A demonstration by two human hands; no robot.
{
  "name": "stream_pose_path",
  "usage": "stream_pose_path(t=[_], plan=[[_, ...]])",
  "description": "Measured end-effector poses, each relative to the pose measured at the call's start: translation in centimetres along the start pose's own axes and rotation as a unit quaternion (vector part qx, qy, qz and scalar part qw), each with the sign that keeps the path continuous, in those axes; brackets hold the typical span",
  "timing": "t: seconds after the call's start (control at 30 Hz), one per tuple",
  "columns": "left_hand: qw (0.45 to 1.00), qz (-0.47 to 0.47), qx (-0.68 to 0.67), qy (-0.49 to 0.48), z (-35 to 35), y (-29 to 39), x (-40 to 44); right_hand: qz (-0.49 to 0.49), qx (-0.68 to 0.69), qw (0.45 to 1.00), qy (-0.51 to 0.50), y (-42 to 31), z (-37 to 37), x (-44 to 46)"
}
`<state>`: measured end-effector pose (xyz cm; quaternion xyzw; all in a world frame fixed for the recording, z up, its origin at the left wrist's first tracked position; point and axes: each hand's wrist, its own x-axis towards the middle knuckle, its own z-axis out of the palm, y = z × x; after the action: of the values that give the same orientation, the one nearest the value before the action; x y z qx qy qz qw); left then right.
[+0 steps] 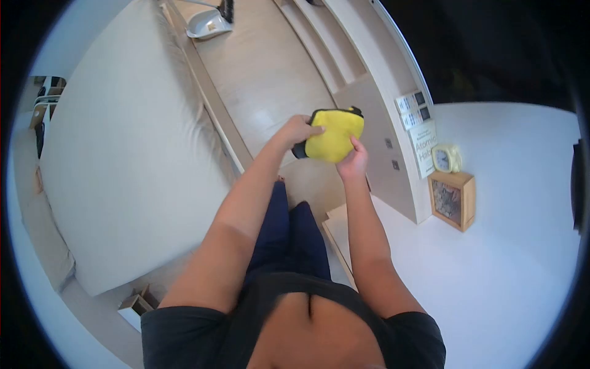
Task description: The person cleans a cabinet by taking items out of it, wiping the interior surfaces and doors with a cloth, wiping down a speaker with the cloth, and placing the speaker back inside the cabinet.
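A folded yellow cleaning cloth with black edging is held up in front of me, above the floor. My left hand grips its left side, the thumb lying over the yellow face. On the lower right, my right hand pinches the cloth with the thumb on the front. The fingers behind the cloth are hidden on both hands. Dark material shows at its lower left and upper right corners.
A bed with a pale sheet lies to the left. Ahead on the floor are a dustpan and a broom head. At right, a shelf unit adjoins a white desk with a book, a clock and a wooden frame.
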<state>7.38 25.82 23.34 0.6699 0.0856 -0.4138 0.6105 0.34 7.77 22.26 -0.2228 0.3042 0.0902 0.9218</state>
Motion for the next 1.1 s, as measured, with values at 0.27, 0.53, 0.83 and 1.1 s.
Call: stream_pose_path(t=[0.27,0.53,0.83,1.1], plan=[[0.975,-0.058,-0.211,0.033,-5.3,8.3,-7.0,0.036,-0.002,0.997,-0.067,1.6,11.7,-1.9],[0.934,0.15,-0.197,0.258,-10.1,13.5,-4.0,0.001,-0.354,0.934,0.053,0.1,18.0,4.5],[0.874,0.317,0.049,0.364,-14.2,21.9,2.5,-0.257,-0.73,0.582,-0.251,-9.3,30.8,15.7],[0.843,0.311,-0.422,0.124,-20.0,25.5,4.2,0.019,-0.631,0.708,-0.317,-7.5,37.6,21.1]])
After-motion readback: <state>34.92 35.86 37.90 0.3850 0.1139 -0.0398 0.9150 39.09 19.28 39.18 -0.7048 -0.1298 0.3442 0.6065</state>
